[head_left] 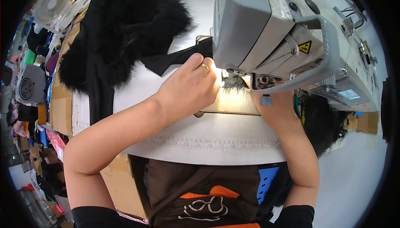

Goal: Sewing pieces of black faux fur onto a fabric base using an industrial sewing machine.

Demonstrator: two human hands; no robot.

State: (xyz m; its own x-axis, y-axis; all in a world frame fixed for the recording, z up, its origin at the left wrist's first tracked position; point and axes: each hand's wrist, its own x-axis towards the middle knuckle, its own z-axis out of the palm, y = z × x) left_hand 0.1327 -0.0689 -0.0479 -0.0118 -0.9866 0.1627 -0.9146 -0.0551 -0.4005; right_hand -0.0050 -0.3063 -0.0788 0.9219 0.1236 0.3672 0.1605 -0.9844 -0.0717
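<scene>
My left hand (191,84), with a gold ring, is closed on black fabric (171,61) just left of the sewing machine's (233,23) lit needle area; its fingertips are hidden from view. The fabric strip runs behind this hand under the machine head. A small piece of black fur (234,84) shows on the lit metal bed (229,105) between my hands. My right hand (273,105) reaches in at the right under the machine's guard, its fingers hidden by the machine. A large black garment with fur trim (150,23) lies on the white table (187,146) at the upper left.
More black fur (323,124) hangs over the table's right side. Cardboard (62,103) lines the left side. A white fan (52,3), a grey fan (29,84) and cluttered materials stand at the far left. A machine display (350,94) faces me at the right.
</scene>
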